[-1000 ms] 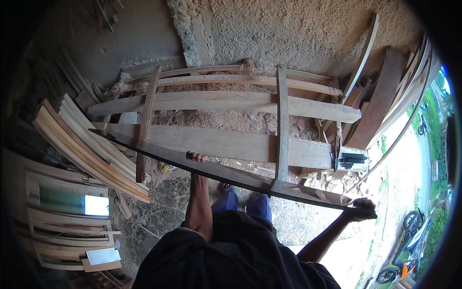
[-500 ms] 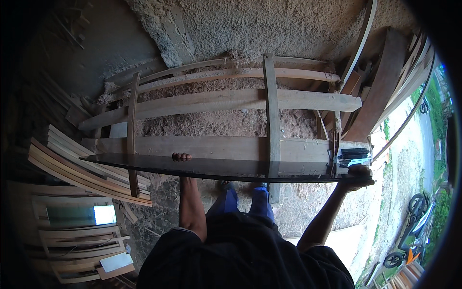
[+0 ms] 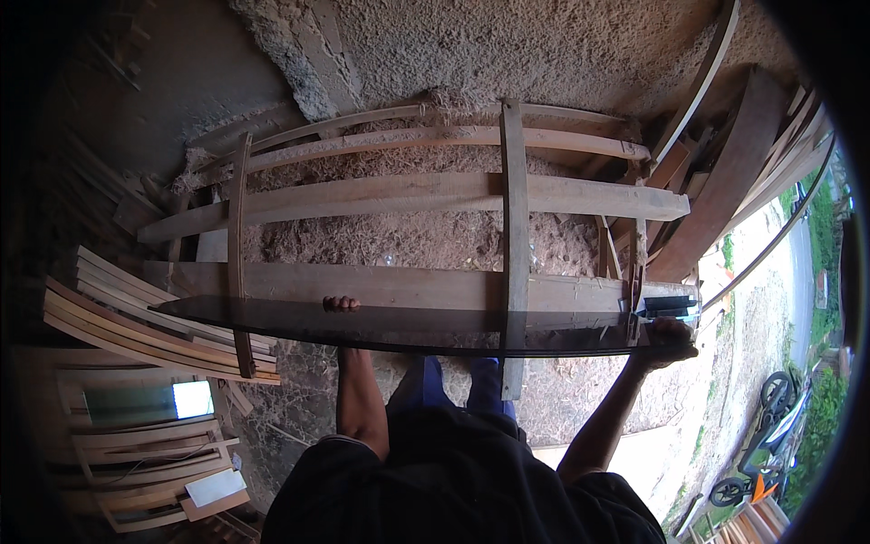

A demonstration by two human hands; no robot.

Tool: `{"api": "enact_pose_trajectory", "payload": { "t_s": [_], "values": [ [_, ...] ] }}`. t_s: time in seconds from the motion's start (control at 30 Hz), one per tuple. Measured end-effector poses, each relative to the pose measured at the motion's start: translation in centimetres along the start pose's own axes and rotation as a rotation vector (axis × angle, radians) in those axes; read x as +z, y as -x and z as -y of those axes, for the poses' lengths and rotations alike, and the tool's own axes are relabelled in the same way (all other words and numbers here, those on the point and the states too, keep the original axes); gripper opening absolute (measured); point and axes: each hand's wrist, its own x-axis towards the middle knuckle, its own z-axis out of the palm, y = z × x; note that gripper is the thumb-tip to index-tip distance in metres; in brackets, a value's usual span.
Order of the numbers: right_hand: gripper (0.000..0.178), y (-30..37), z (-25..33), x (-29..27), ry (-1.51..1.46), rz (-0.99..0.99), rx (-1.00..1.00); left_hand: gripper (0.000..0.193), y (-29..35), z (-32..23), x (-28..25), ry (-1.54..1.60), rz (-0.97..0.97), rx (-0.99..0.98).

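A long, dark, see-through sheet, looking like tinted glass (image 3: 435, 328), spans left to right in front of me, above the near plank (image 3: 390, 281) of a wooden bench. My left hand (image 3: 342, 305) is closed on it left of its middle, fingertips curled over the far edge and the wrist below the near one. At the right end, my right hand (image 3: 669, 341) grips the sheet's corner, fingers wrapped round it. Through the tinted sheet the bench's crosspieces show faintly. Just beyond my right hand, some black objects (image 3: 666, 305) lie on the bench end; their kind is unclear.
Long boards (image 3: 417, 198) and an upright-looking crosspiece (image 3: 515, 245) form the bench, with wood shavings (image 3: 390, 243) beneath. Stacked curved strips (image 3: 136, 322) lie left, wooden frames (image 3: 154, 462) lower left. Boards lean (image 3: 725, 181) at right; a motorcycle (image 3: 770, 435) stands outside.
The sheet has come slightly nearer my body and tilted, showing more of its broad face. Both hands keep their hold and have moved with it. The view has shifted a little.
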Motion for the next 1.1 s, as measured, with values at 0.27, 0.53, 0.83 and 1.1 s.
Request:
{"api": "enact_pose_trajectory", "payload": {
  "t_s": [0.27,0.53,0.83,1.1],
  "values": [
    [0.077,0.7,0.5,-0.7,0.321,-0.076,-0.041,0.022,-0.5,-6.0,6.6,1.725,0.193,-0.075],
    [0.074,1.2,-1.2,-0.3,0.368,-0.091,-0.030,0.018,0.1,-5.9,5.7,1.683,0.178,-0.112],
    [0.070,1.0,-3.3,-2.6,0.265,-0.018,0.033,0.021,0.9,-4.5,5.4,1.662,0.185,-0.134],
    [0.067,1.5,-2.8,-3.6,0.218,0.072,0.080,0.029,0.6,-4.9,4.8,1.627,0.181,-0.149]
  ]
}}
